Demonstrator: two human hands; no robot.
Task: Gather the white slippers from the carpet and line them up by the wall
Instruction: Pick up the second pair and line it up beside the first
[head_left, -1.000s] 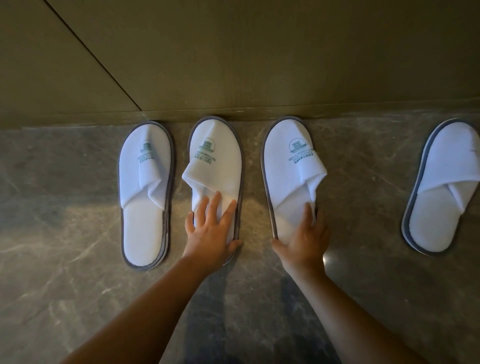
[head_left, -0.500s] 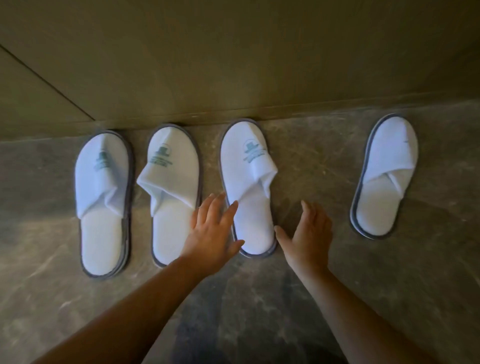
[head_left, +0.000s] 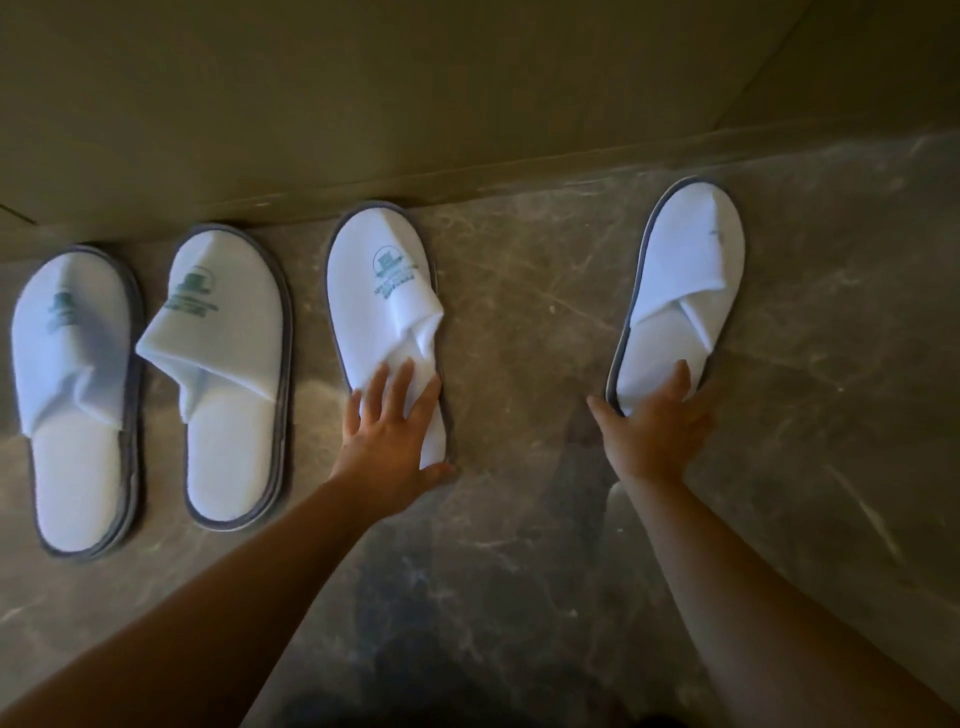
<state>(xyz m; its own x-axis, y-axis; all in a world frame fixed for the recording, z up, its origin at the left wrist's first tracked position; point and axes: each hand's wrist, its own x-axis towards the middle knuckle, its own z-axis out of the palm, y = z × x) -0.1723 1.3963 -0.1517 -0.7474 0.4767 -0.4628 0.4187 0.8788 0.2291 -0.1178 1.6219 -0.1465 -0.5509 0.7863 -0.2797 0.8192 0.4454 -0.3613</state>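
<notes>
While 2 slippers (head_left: 156, 384) flank left, left hand (head_left: 387, 441) flat, grip apart, on third slipper (head_left: 382, 306), right hand (head_left: 655, 428) splayed on fourth slipper (head_left: 680, 291).

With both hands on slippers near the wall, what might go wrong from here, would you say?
1. The right hand presses only the heel of the far-right slipper, which lies angled and apart from the row; pushed from there, it may pivot rather than slide straight.
2. The left hand rests on the third slipper's folded strap and could crumple it further.
</notes>
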